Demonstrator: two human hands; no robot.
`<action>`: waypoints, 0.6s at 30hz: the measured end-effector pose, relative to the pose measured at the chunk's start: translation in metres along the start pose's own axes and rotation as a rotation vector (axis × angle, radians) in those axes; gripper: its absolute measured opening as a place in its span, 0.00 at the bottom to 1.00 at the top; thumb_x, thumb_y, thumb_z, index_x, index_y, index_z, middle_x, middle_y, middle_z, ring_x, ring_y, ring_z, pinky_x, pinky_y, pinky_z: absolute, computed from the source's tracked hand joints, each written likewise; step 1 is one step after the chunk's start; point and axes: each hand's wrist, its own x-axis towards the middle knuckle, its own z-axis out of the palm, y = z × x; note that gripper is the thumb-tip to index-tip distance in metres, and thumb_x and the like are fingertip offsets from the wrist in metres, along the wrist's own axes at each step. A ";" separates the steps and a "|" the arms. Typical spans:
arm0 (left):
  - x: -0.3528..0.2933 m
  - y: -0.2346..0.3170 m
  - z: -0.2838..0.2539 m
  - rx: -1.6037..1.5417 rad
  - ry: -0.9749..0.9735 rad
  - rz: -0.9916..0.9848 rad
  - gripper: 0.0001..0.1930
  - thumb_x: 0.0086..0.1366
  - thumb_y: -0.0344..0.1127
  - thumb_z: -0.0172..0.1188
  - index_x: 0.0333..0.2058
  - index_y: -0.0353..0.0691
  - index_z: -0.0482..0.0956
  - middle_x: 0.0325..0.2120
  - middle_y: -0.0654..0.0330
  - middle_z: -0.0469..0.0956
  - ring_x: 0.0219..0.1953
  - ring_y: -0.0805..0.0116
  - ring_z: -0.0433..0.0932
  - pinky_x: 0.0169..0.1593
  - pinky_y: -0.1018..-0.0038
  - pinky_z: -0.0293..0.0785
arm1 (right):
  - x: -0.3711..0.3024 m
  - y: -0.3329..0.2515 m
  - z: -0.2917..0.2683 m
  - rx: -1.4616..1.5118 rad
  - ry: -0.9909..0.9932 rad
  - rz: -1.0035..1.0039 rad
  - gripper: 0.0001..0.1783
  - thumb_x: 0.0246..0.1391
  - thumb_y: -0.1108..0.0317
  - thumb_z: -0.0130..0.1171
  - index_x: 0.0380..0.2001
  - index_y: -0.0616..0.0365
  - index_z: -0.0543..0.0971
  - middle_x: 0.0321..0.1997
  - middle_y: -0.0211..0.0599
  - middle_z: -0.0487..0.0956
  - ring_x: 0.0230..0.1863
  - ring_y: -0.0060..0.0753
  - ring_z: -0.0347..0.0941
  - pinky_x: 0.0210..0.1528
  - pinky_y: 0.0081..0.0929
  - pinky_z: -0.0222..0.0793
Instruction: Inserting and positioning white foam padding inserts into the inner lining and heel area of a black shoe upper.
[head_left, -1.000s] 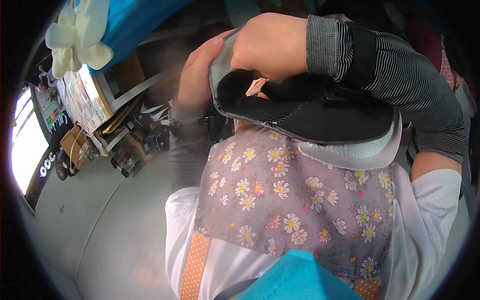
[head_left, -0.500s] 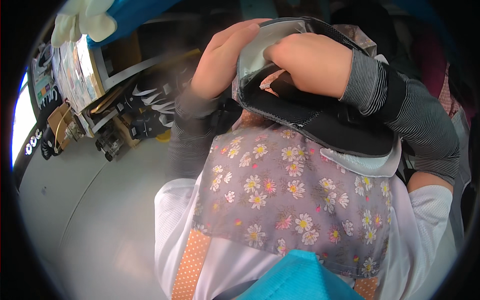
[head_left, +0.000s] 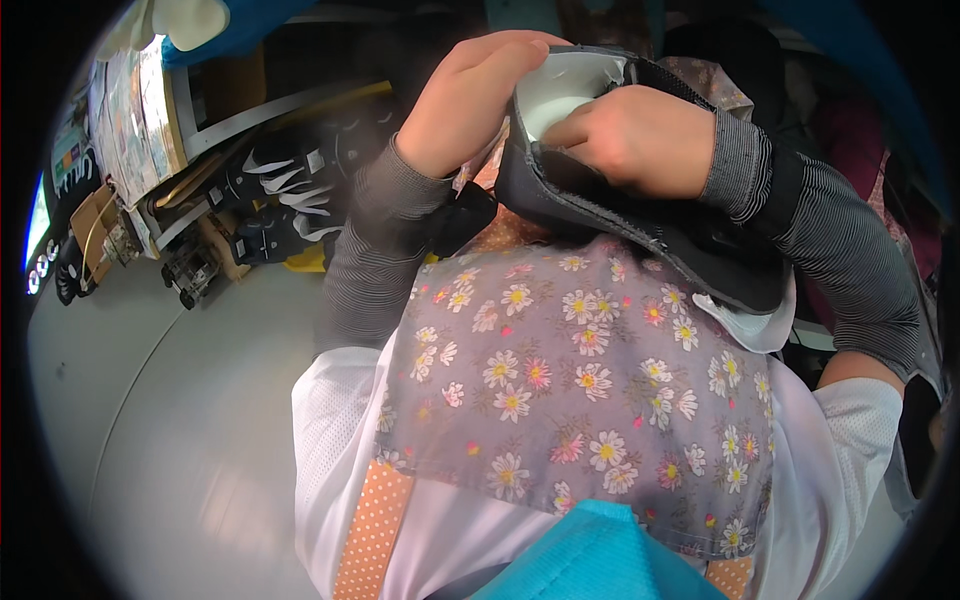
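A black shoe upper (head_left: pixel 590 205) with a white lining (head_left: pixel 560 95) is held up over my lap, its opening turned toward me. My left hand (head_left: pixel 470 100) is closed around its far left end, thumb over the rim and the other fingers behind it. Inside the opening, my right hand (head_left: pixel 640 140) is curled, its knuckles bent against the white lining. Its fingertips are mostly hidden, so what they pinch, if anything, does not show. A white flap (head_left: pixel 745 325) hangs from the upper's near right end.
A grey flowered apron (head_left: pixel 560 370) covers my front. To the left, several black pieces with white straps (head_left: pixel 290 185) lie beside a rack bar (head_left: pixel 260 125). A small metal device (head_left: pixel 188 275) stands near the grey floor (head_left: pixel 200 420). A white glove (head_left: pixel 190 20) shows at the top left.
The shoe upper and both hands have shifted slightly right in view. My right hand has curled more, its fingers lower against the lining. The white glove has moved up.
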 end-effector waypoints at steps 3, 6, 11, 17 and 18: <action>-0.003 0.000 0.002 0.011 -0.019 0.080 0.19 0.68 0.36 0.43 0.48 0.29 0.76 0.42 0.55 0.79 0.43 0.70 0.76 0.50 0.77 0.69 | 0.000 -0.002 0.005 -0.062 0.104 -0.039 0.09 0.53 0.66 0.56 0.33 0.60 0.78 0.28 0.37 0.79 0.32 0.41 0.79 0.35 0.33 0.76; -0.001 -0.001 0.005 -0.050 -0.017 0.060 0.19 0.69 0.36 0.43 0.48 0.29 0.76 0.42 0.55 0.79 0.44 0.69 0.76 0.50 0.77 0.69 | 0.005 -0.010 -0.001 -0.166 -0.002 0.046 0.09 0.55 0.66 0.55 0.35 0.60 0.77 0.28 0.38 0.80 0.32 0.40 0.79 0.35 0.33 0.76; -0.002 0.000 0.008 -0.130 -0.012 0.041 0.19 0.69 0.36 0.43 0.49 0.29 0.75 0.43 0.54 0.79 0.44 0.69 0.76 0.51 0.76 0.70 | 0.009 -0.011 -0.001 -0.184 -0.013 0.068 0.09 0.54 0.66 0.56 0.34 0.60 0.78 0.29 0.39 0.80 0.30 0.41 0.80 0.34 0.33 0.76; 0.000 -0.001 0.004 -0.108 -0.036 0.074 0.19 0.70 0.37 0.43 0.50 0.29 0.74 0.44 0.53 0.78 0.45 0.69 0.76 0.51 0.76 0.70 | 0.004 -0.011 -0.002 -0.083 0.053 0.089 0.10 0.53 0.64 0.56 0.30 0.59 0.80 0.25 0.42 0.79 0.28 0.46 0.79 0.33 0.36 0.76; -0.001 0.000 0.004 -0.083 -0.042 0.088 0.19 0.70 0.37 0.43 0.50 0.29 0.74 0.44 0.53 0.78 0.46 0.69 0.76 0.52 0.76 0.69 | 0.003 -0.010 -0.002 -0.058 0.052 0.100 0.10 0.53 0.63 0.57 0.28 0.59 0.80 0.24 0.43 0.79 0.28 0.47 0.78 0.33 0.36 0.75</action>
